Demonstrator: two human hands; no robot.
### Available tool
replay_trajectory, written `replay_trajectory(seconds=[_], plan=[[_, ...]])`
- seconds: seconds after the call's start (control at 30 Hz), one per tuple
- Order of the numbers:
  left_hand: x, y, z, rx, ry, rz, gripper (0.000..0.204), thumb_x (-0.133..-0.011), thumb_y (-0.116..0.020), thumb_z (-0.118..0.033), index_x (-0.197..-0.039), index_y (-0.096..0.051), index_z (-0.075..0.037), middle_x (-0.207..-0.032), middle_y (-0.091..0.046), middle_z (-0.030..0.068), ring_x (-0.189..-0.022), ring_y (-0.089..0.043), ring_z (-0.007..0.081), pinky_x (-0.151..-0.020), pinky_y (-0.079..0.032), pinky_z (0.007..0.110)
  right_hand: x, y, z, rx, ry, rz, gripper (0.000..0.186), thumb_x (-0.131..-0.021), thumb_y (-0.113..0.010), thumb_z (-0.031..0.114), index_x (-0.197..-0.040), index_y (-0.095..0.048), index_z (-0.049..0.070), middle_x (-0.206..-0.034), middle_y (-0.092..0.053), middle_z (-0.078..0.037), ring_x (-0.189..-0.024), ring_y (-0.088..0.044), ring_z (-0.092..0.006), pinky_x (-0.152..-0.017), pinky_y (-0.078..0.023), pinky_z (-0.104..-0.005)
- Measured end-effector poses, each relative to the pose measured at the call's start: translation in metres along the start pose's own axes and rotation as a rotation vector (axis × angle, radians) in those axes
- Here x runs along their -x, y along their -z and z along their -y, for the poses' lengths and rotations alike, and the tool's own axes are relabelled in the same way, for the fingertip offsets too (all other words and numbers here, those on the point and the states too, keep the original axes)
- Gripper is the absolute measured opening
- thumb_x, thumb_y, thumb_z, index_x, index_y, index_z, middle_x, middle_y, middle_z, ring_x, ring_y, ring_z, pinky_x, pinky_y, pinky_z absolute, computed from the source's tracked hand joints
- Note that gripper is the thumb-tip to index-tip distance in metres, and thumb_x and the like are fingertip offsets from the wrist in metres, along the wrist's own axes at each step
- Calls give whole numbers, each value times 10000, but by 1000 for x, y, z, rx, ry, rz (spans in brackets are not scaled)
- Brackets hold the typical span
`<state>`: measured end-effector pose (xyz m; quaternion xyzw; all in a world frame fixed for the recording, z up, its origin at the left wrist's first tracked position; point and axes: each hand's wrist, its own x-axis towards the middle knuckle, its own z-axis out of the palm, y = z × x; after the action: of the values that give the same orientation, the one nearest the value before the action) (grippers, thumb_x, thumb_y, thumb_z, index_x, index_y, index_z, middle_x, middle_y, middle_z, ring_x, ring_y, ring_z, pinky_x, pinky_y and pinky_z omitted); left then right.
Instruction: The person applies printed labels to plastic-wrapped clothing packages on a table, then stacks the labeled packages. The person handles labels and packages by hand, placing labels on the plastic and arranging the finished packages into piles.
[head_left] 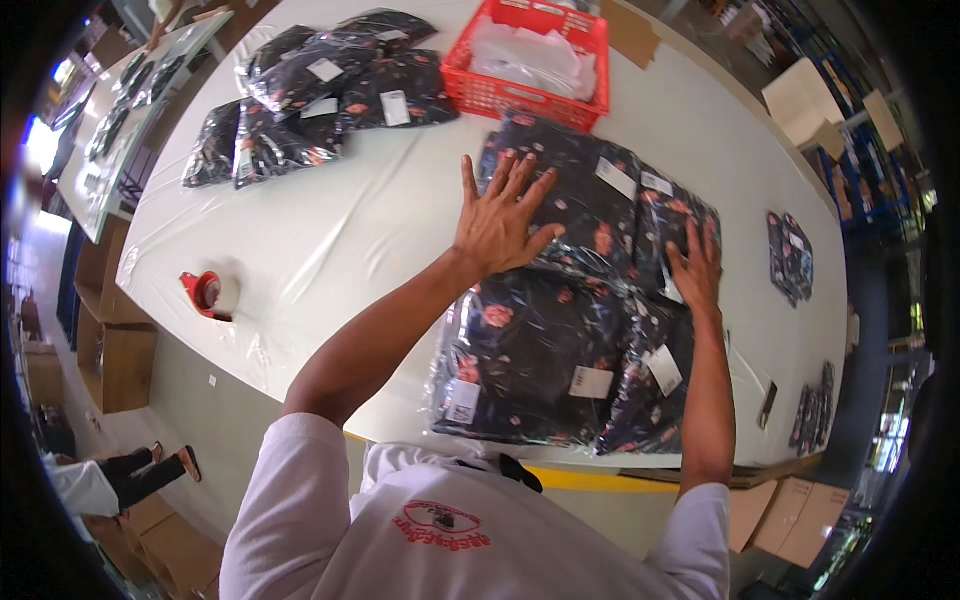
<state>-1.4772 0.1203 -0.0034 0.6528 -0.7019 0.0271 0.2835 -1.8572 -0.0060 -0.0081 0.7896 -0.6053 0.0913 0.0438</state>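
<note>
Several dark floral garments in clear plastic bags lie side by side in front of me. My left hand (pixel 505 222) rests flat, fingers spread, on the far left bagged garment (pixel 585 205). On the far right bagged garment (pixel 655 215), my right hand (pixel 697 268) presses with its fingers stretched out. Nearer to me, a wide bagged garment (pixel 540 350) lies on the left and a narrower-looking bagged garment (pixel 655 365) on the right. White labels show on these bags. Neither hand grips anything.
The white-covered table (pixel 330 260) carries a heap of bagged garments (pixel 320 80) at the far left. Beyond my hands stands a red basket (pixel 530 100) with clear plastic in it. A red tape dispenser (pixel 210 295) sits left; dark bagged pieces (pixel 790 255) lie right. A person (pixel 110 480) is at lower left.
</note>
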Motion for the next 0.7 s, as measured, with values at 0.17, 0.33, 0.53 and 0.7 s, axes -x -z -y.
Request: replay_trajectory(seconds=[0.17,0.33,0.53,0.7], plan=[[32,3,202,332,637,-675,585,-837,-757,-310,-1305,-539,-32,-1216,-611,186,-1131,-582,360,-969,-456,450,24,39,48,-198,70,-190,508,-1012,-555,322,-1429,-488,39,-1536,-393,-196,-1398,-386,-391,-1141,-336,-477],[30,27,351,395,1098,-713,709,-832,-763,-447,-1275,-537,58,-1066,-672,220,-999,-641,356,-918,-477,433,119,94,143,-655,-192,-316,368,-1016,-556,193,-1333,-569,6,-1365,-568,-171,-1272,-534,-314,-1086,-383,-413],[-32,44,462,1228,1279,-790,403,-818,-827,-253,-1034,-637,29,-910,-679,131,-604,-630,197,-467,-490,283,195,136,300,-676,-120,-269,284,-885,-635,26,-1165,-661,-9,-1221,-638,-158,-1198,-573,-277,-1059,-411,-399],[9,68,390,1589,1030,-862,375,-846,-730,-43,-1190,-581,-71,-973,-661,107,-675,-666,235,-513,-563,280,185,108,417,-1389,-367,158,357,-944,-654,106,-1256,-586,-55,-1259,-609,-205,-1159,-614,-270,-976,-496,-363]])
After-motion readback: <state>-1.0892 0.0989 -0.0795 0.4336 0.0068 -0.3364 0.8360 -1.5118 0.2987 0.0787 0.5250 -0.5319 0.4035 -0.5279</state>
